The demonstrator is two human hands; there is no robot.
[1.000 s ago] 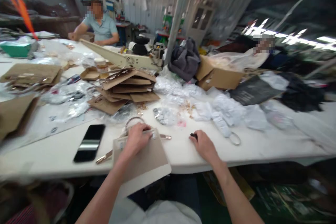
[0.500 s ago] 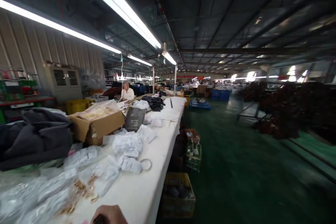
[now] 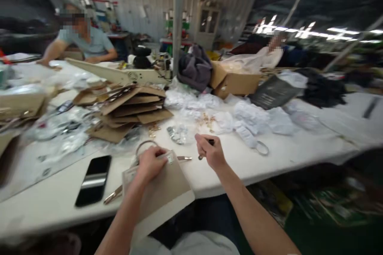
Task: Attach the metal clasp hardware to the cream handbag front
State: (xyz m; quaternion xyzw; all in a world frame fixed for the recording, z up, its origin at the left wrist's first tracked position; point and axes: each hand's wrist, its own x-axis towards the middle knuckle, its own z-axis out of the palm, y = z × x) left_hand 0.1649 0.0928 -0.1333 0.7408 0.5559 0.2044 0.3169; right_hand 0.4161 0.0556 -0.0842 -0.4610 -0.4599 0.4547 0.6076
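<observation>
My left hand grips the top part of a beige bag-like panel, which overhangs the table's front edge. A round ring rises behind that hand. To the right, slightly above the table and apart from the panel, my right hand is closed around a small dark-handled tool; its exact kind is unclear. A slim metal-tipped piece sticks out beside the panel's upper right corner. Another metal-tipped piece lies at its left side.
A black phone lies left on the white table. Behind are stacked brown cardboard pieces, gold-coloured hardware, white wrapped bundles and a cardboard box. A co-worker sits across the table, near a post.
My view has swung left and down from the aisle to the table before me. Both hands and the beige panel are now visible; earlier only one hand with something dark showed.
</observation>
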